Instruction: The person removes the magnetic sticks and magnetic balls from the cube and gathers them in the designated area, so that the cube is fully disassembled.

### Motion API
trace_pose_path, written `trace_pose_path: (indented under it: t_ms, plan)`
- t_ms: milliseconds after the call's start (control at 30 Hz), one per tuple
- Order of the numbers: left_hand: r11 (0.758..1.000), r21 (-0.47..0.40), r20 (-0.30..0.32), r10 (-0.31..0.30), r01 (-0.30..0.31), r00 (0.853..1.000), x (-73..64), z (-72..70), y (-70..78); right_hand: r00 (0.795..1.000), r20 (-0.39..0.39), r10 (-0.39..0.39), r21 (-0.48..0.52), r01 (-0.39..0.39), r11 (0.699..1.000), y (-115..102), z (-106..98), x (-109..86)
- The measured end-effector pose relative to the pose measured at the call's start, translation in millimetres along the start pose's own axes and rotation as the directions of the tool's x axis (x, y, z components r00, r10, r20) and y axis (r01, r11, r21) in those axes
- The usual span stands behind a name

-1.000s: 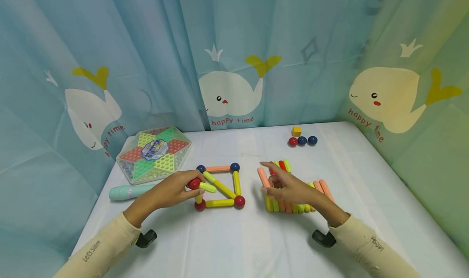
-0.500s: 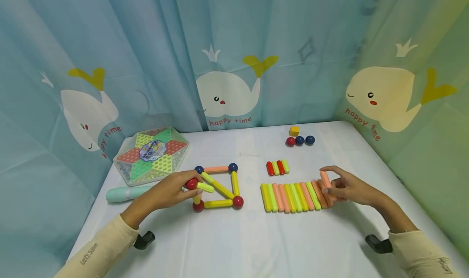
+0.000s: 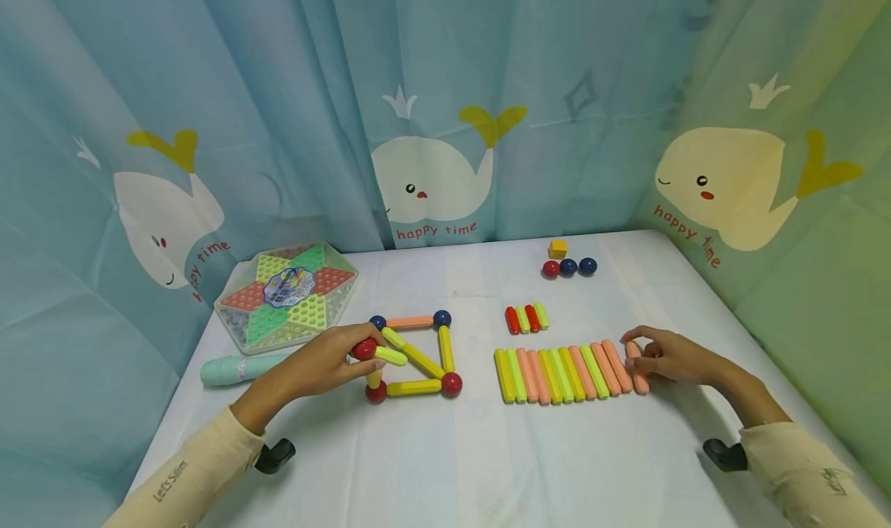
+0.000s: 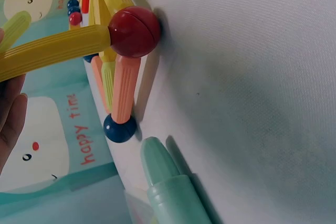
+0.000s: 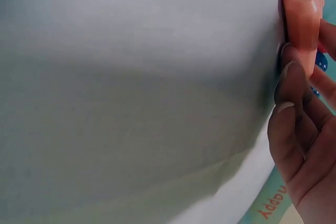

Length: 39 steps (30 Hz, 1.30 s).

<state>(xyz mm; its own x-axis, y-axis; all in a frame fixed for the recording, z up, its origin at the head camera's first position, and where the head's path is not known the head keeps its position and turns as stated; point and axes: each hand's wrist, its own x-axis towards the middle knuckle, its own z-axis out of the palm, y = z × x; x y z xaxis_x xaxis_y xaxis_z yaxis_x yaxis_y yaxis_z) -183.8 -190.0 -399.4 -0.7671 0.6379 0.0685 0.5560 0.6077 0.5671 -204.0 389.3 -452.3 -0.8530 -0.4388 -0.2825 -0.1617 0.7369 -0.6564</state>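
Orange stick (image 3: 638,369) pinched in your right hand (image 3: 675,356), just beside the row (image 3: 548,377)!

Behind it all hangs your blue curtain (image 3: 592,33), printed with whales (image 3: 435,180), and below it spreads the white table (image 3: 431,466), your cream sleeves (image 3: 191,466) coming in from both sides. Far left sits the board (image 3: 287,296), its coloured star facing up. Over on the right lies that row, yellow, green and orange sticks side by side, with your orange stick off its right end. Left of centre, there's your frame (image 3: 414,388): blue balls (image 3: 442,318) at the far corners, red balls (image 3: 452,384) at the near ones, a yellow post (image 4: 58,48) rising from the near-left corner.

Now the hands! Your left hand (image 3: 341,355) has its fingers curled about a red ball (image 3: 364,349) by the post's upper end, a green stick (image 3: 391,355) poking out rightward. Your right has thumb and fingers on opposite sides of the orange stick; the right wrist view catches the pale dot on its end.

Behind your left forearm, a teal tube (image 3: 240,369), partly hidden. Beyond the row, four short sticks (image 3: 524,320), red and green alternating. Further back, three loose balls (image 3: 568,267) in line, a yellow cube (image 3: 558,250) just behind them.
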Motion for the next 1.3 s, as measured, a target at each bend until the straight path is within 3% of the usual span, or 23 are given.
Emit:
trace_pose_path:
  t_ms: [200, 333, 567, 700, 900, 1100, 1300]
  plan:
    - [1.000, 0.003, 0.005, -0.015, 0.015, 1.000, -0.3, -0.2, 1.3, 0.997, -0.050, -0.053, -0.001, 0.053, 0.999, -1, 1, 6.0]
    - [1.000, 0.013, 0.001, -0.018, 0.018, 1.000, -0.9, 0.0, 1.1, 0.995, -0.088, -0.048, -0.008, 0.048, 0.999, -4, 2, 6.2]
    - [0.999, 0.016, -0.002, -0.033, 0.033, 0.999, -0.9, -0.9, 2.1, 0.973, -0.225, -0.050, -0.174, 0.011, 0.985, -24, 1, 8.3]
    - [0.999, 0.022, 0.009, -0.046, 0.046, 0.999, -0.2, -2.7, 3.5, 0.960, -0.262, -0.100, -0.211, 0.044, 0.976, -60, 6, 16.2]
    - [0.996, 0.082, 0.005, -0.046, 0.045, 0.999, -3.1, -3.7, 4.1, 0.955, -0.177, -0.238, -0.189, 0.204, 0.961, -131, 41, 47.2]
    - [0.997, 0.037, -0.017, -0.068, 0.069, 0.998, -9.6, -4.7, 3.7, 0.944, -0.038, -0.328, -0.046, 0.327, 0.944, -204, 90, 85.3]
    - [0.997, 0.070, -0.073, -0.017, 0.022, 0.997, -15.2, -4.5, 1.2, 0.906, 0.033, -0.422, 0.127, 0.415, 0.901, -251, 130, 117.1]
